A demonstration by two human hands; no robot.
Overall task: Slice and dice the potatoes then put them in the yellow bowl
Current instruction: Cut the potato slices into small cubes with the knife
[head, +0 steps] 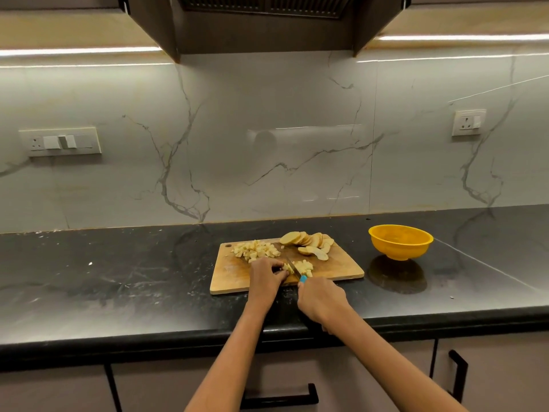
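While your left hand point(265, 274) is pinching pale potato strips point(287, 268) steady on the wooden cutting board point(234, 276), your right hand point(321, 301) is gripping the blue-handled knife point(298, 273); the round yellow plastic bowl point(400, 241) is waiting empty, rightward.

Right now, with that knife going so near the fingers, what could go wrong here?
1. The left hand pinches the potato strips right beside the knife blade held by the right hand; a slip could nick a fingertip.
2. The diced pile and potato slices sit near the cutting board's far edge and could spill onto the counter.
3. The yellow bowl stands apart, so carried pieces may drop.
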